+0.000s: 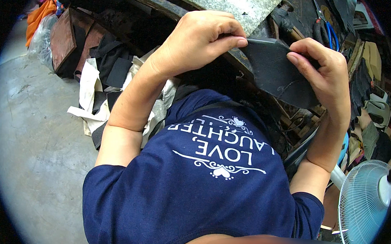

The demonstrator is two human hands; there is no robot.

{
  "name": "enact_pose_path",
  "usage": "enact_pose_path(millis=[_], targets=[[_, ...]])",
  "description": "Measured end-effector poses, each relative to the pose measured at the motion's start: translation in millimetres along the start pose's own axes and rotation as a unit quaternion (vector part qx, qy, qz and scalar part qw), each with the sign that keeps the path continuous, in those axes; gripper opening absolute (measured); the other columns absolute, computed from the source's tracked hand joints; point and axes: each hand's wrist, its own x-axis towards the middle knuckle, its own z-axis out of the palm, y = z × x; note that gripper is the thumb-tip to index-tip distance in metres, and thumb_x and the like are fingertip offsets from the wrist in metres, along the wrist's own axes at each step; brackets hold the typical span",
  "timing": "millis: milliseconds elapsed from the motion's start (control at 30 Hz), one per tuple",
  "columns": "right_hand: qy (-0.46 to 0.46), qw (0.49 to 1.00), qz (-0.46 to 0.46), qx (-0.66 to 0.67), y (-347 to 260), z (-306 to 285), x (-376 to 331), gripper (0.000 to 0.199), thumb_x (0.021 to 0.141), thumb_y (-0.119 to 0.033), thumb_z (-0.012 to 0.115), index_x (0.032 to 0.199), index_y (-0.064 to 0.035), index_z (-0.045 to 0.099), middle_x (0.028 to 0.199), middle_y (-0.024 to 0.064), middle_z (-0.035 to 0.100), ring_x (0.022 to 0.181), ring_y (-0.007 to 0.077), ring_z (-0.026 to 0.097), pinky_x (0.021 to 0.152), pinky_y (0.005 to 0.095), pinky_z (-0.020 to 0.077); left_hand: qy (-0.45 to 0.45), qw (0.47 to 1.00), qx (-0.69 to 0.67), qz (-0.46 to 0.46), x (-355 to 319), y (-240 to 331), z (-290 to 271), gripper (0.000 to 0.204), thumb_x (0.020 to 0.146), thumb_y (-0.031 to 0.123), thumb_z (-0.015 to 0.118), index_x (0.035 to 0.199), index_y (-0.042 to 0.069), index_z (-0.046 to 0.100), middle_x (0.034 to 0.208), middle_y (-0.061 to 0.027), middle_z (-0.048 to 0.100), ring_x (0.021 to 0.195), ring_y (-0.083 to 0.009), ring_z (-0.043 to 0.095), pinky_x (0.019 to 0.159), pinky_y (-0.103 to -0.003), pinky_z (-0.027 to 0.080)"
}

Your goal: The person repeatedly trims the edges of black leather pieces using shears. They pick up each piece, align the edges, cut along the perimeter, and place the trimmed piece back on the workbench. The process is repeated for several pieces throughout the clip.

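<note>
A piece of black sheet material (277, 71), like leather, hangs stretched between my two hands above the near edge of the workbench. My left hand (209, 40) pinches its upper left corner between thumb and fingers. On the other side, my right hand (322, 69) grips the upper right edge, with thumb and forefinger pressed together. The upper edge is pulled nearly straight and has a small notch near the right hand. Below it the sheet droops, with creases toward its lower right.
Beyond my hands lies a pale speckled slab (238, 1) on the bench. Scissors with blue-and-black handles (330, 34) rest at the far right. A fan (363, 204) stands close at my right. Cloth scraps (91, 98) and a reddish-brown board (66, 40) are at the left.
</note>
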Motion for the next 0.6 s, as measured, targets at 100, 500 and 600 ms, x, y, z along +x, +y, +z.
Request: enact_pose_path(millis=[100, 500, 600], targets=[[0.001, 1.0, -0.003, -0.001, 0.0, 1.9, 0.3, 0.016, 0.084, -0.016, 0.072, 0.092, -0.0037, 0.068, 0.075, 0.0106, 0.067, 0.066, 0.0199, 0.066, 0.061, 0.0287, 0.0488, 0.027, 0.999, -0.022, 0.016, 2.9, -0.3, 2.6, 0.014, 0.083, 0.017, 0.071, 0.089, 0.005, 0.071, 0.078, -0.0094, 0.066, 0.072, -0.0245, 0.065, 0.065, -0.032, 0.052], [-0.012, 1.0, -0.006, -0.01, -1.8, 2.1, -1.5, 0.014, 0.085, -0.009, 0.071, 0.091, 0.0019, 0.065, 0.076, 0.0065, 0.064, 0.067, 0.013, 0.061, 0.063, 0.0252, 0.0477, 0.039, 0.995, -0.087, -0.008, 5.5, 9.7, 11.0, 0.011, 0.082, 0.011, 0.072, 0.088, 0.003, 0.072, 0.078, -0.0093, 0.065, 0.072, -0.0209, 0.065, 0.065, -0.03, 0.051], [0.011, 0.999, -0.019, -0.03, -1.9, 5.4, -0.5, 0.015, 0.084, -0.016, 0.072, 0.091, -0.0036, 0.067, 0.074, 0.0093, 0.065, 0.065, 0.0195, 0.064, 0.06, 0.0285, 0.0477, 0.023, 0.996, -0.081, -0.025, 7.0, 11.4, 11.2, 0.012, 0.082, 0.006, 0.073, 0.092, -0.001, 0.071, 0.079, -0.0081, 0.066, 0.075, -0.0146, 0.064, 0.067, -0.026, 0.049]])
